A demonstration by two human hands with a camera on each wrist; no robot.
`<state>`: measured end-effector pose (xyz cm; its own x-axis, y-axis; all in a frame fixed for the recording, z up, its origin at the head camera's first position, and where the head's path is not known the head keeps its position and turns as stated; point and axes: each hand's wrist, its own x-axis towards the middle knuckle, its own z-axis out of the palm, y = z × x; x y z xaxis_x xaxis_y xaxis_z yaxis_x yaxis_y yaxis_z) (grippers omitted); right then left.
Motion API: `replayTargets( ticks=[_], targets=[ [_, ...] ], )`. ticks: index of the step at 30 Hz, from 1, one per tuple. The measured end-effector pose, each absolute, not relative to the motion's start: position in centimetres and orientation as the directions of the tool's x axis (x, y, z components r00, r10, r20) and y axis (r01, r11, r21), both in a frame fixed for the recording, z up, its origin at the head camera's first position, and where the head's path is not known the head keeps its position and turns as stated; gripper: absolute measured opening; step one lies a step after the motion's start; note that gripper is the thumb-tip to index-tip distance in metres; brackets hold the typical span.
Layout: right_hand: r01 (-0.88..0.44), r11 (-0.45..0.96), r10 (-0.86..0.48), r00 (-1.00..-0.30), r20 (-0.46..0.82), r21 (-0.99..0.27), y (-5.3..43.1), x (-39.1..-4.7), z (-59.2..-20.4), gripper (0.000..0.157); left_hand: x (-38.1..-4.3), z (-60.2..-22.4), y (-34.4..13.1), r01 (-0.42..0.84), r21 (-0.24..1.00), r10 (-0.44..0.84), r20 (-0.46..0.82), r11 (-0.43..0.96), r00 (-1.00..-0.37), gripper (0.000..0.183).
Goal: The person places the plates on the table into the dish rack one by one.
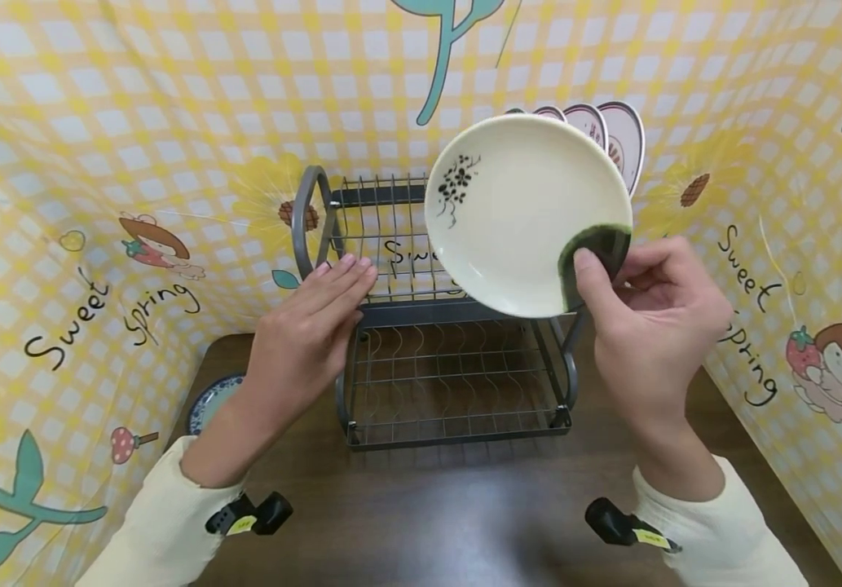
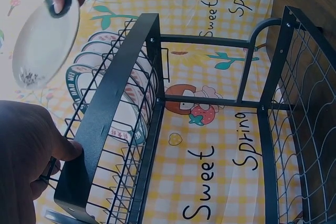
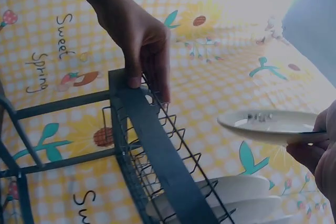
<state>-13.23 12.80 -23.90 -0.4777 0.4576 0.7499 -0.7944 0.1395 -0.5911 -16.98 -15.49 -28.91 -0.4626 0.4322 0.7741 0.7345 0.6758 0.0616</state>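
My right hand (image 1: pixel 659 326) pinches a cream plate (image 1: pixel 523 204) at its dark green patch, thumb on the face and fingers behind. Black floral marks decorate the plate's other side. It is held up in front of the right part of a two-tier grey metal dish rack (image 1: pixel 435 312), clear of the wires in the right wrist view. My left hand (image 1: pixel 310 326) holds the rack's upper tier near its left end, the thumb on the flat front bar (image 2: pixel 100 124). Several patterned plates (image 1: pixel 624 139) stand on edge in the upper tier's right part, partly hidden by the held plate.
The rack's lower tier (image 1: pixel 457 377) has wavy wires and stands on a dark brown table (image 1: pixel 421 505). A blue-rimmed dish (image 1: pixel 208 399) lies at the left, partly behind my left forearm. Yellow checked cloth (image 1: pixel 193 122) surrounds the table at the back and sides.
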Motion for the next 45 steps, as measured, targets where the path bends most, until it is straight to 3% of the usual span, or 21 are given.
replayTargets(
  ticks=[9,18,27,38,45],
  targets=[
    [-0.757,0.399,0.41,-0.357,0.839,-0.517,11.2,-15.5,-22.9,0.021,-17.0,-29.1,-15.5,0.727,0.062,0.432,0.768,0.684,-0.472,0.047],
    [-0.694,0.577,0.322,-0.291,0.901,-0.431,9.1,-17.9,-22.5,0.014,-16.9,-29.1,-15.5,0.727,0.062,0.429,0.772,0.684,-0.469,0.046],
    [-0.607,0.707,0.212,-0.307,0.928,-0.363,7.1,-20.1,-22.1,0.011,-16.8,-29.0,-15.4,0.734,0.07,0.427,0.775,0.676,-0.467,0.045],
    [-0.466,0.782,0.191,-0.455,0.87,-0.415,5.6,-21.4,-22.2,0.011,-16.9,-29.0,-15.3,0.733,0.08,0.419,0.776,0.675,-0.471,0.048],
    [-0.412,0.841,0.114,-0.498,0.859,-0.351,4.9,-21.4,-22.1,0.007,-17.0,-28.9,-15.3,0.733,0.077,0.418,0.779,0.676,-0.467,0.047]
  ],
)
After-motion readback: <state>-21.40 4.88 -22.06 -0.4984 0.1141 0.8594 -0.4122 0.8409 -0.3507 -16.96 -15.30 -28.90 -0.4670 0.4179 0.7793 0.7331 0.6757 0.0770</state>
